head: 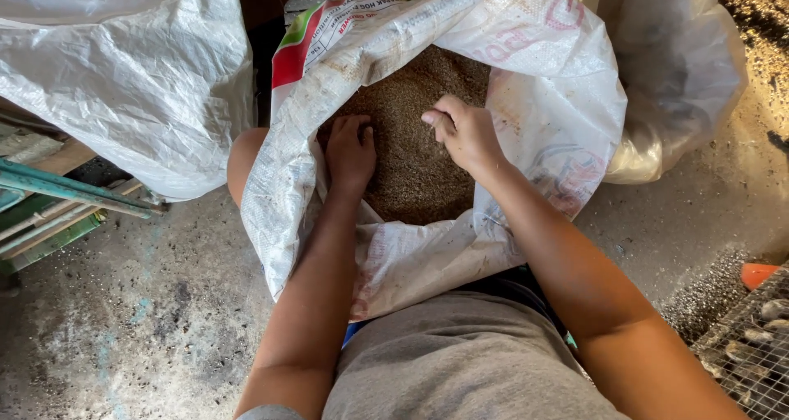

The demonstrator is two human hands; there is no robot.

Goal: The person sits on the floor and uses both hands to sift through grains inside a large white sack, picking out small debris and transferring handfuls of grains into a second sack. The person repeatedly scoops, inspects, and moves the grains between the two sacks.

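Note:
A large white woven sack with red and green print stands open between my knees. It holds fine brown grain feed. My left hand lies palm down on the feed near the sack's left wall, fingers pressed into the grain. My right hand hovers over the feed at the sack's right side, its fingers curled inward; whether grain sits in it is hidden.
Another white woven sack stands at the left, a clear plastic bag behind on the right. Green metal bars jut in at the left. A wire cage and an orange object sit at the lower right on the concrete floor.

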